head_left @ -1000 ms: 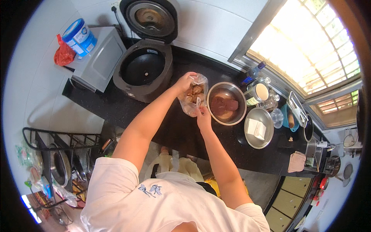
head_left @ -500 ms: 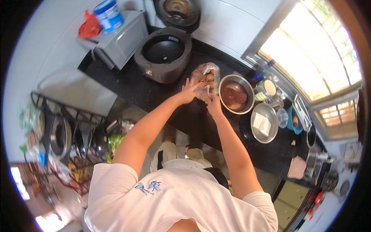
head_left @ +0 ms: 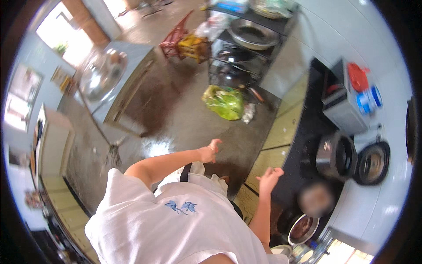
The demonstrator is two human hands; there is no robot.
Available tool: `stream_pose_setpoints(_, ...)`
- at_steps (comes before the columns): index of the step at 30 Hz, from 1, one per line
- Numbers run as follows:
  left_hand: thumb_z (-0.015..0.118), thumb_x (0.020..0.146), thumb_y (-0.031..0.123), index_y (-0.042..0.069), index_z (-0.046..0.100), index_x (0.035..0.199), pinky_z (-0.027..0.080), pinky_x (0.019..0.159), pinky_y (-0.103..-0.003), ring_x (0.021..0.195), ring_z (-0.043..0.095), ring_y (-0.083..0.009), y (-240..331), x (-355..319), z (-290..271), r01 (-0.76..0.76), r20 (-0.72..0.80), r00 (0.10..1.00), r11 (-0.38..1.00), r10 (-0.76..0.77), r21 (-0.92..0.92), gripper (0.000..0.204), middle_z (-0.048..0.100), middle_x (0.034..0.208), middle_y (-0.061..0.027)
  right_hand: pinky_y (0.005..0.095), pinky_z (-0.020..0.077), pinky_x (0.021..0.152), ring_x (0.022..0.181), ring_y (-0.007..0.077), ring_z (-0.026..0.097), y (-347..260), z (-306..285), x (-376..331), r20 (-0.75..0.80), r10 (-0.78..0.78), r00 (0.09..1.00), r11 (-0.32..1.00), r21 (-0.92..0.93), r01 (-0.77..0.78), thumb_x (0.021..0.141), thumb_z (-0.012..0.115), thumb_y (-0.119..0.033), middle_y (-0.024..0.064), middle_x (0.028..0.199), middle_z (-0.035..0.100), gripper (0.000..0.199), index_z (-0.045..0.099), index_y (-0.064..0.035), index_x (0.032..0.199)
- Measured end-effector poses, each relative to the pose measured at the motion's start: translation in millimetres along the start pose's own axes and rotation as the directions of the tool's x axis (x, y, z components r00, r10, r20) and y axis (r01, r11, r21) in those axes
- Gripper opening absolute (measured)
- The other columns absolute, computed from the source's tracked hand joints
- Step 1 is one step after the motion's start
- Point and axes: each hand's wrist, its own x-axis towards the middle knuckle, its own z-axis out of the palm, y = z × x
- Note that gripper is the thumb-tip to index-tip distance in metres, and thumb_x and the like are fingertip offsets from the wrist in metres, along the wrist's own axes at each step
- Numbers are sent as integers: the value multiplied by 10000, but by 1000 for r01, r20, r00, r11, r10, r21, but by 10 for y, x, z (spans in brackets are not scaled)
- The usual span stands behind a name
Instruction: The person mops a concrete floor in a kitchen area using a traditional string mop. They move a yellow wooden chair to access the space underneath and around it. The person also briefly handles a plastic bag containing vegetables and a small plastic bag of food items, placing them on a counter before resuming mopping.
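Observation:
Over the grey floor, my left hand [head_left: 209, 151] is held out with its fingers apart and nothing in them. My right hand [head_left: 270, 178] hovers by the front edge of the dark countertop [head_left: 303, 145], fingers loosely bent and apart, also holding nothing. Nearest to it on the counter is a blurred patch [head_left: 316, 199] whose contents I cannot make out. Below that patch stands a metal pot [head_left: 292, 236] with dark red meat [head_left: 302, 228] inside. Farther along is a dark rice cooker [head_left: 327, 156] with its lid [head_left: 372, 163] raised.
A grey oven-like box [head_left: 345, 115] carries a red bag [head_left: 358, 75] and a blue-and-white tub [head_left: 369, 100]. On the floor lies a green plastic bag [head_left: 224, 102] beside a black rack [head_left: 281, 24] holding pans. A table [head_left: 127, 88] bears a shiny metal dome [head_left: 103, 75].
My view has swung left, from the counter toward the floor and room. Both hands have let go of the clear bag of brown pieces and moved off the counter.

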Motion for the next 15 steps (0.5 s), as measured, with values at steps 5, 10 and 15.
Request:
stream_pose_setpoints(5,539,719,-5,48,270,1027,449,809,-381,941,557,-293,-1285,-1067,-632,81,-467,862,963,-198,-259,413,425,963,-157,396,431,692,694,304,503,-789,1567,-514,485,-562,671,732,-88,676,840,507,-69,188,838,444,125,402,-3,861)
stream_pose_setpoints(10,561,699,19,31,383,945,470,780,-333,819,548,-271,-2858,-1998,-1219,-74,-852,472,952,-228,-296,304,272,1117,-175,405,473,695,742,329,495,-1616,3309,-1232,667,-734,126,290,140,947,749,474,74,190,1034,326,172,393,8,886)
stream_pose_setpoints(15,460,781,30,9,160,1353,464,722,-269,781,530,-148,-3845,-3018,-1948,-208,-726,474,738,-498,-642,647,539,1106,-123,253,547,438,742,189,526,-2640,5021,-2454,937,-330,114,891,270,365,810,503,10,138,1101,294,489,238,-5,1221)
